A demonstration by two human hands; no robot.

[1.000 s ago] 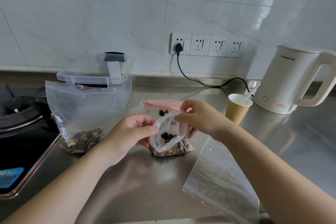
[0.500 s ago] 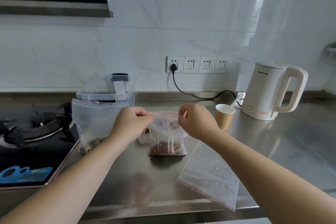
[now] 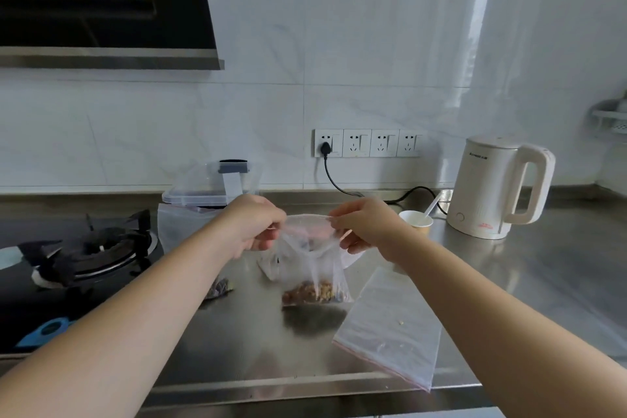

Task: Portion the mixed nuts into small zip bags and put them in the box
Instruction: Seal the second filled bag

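A small clear zip bag (image 3: 314, 273) with mixed nuts in its bottom hangs upright just above the steel counter (image 3: 529, 282). My left hand (image 3: 252, 226) pinches the left end of its top strip, and my right hand (image 3: 364, 226) pinches the right end, stretching the strip between them. Behind my left forearm stands a large clear bag of nuts (image 3: 185, 231), mostly hidden. A clear plastic box (image 3: 212, 185) with a grey latch on its lid sits behind that bag by the wall.
An empty zip bag (image 3: 390, 329) lies flat at the front right, overhanging the counter edge. A paper cup (image 3: 415, 221) with a white spoon and a white kettle (image 3: 498, 187) stand at the right. A gas hob (image 3: 84, 248) fills the left.
Both hands have lifted the small bag and drawn its top strip taut between them. The view has tilted up, showing more wall and the hood.
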